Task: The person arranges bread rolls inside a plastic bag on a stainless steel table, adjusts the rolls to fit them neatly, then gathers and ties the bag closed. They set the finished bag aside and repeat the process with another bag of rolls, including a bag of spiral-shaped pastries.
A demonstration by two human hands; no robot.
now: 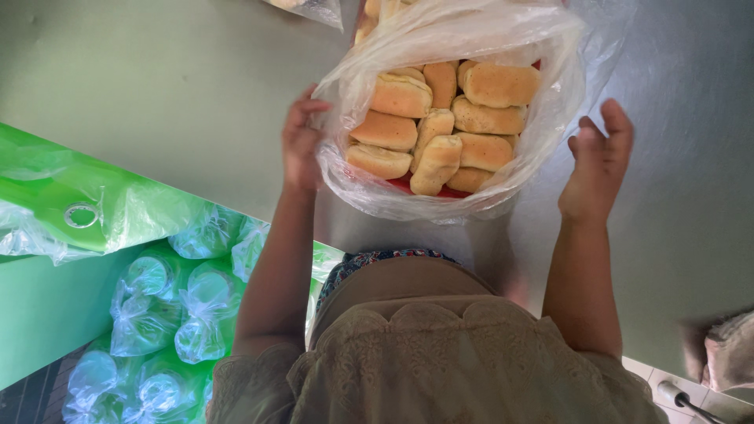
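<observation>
My left fingers (302, 118) pinch the rim of the bag (471, 35) on the tabletop (181, 86), while my right hand (597, 169) hovers just beside its other side, fingers apart and touching nothing; I judge both sides should be held evenly so the plastic stays wide. Between my fingers I count about eleven buns (440, 126) in one bag.

top: cream lace blouse, scalloped hem, short sleeves — openwork pattern | under it: plain tan fabric band, then dark floral-print cloth at waist | arms: bare from sleeve down | left hand (301, 141), right hand (598, 166) — bare, no rings or watch visible
</observation>
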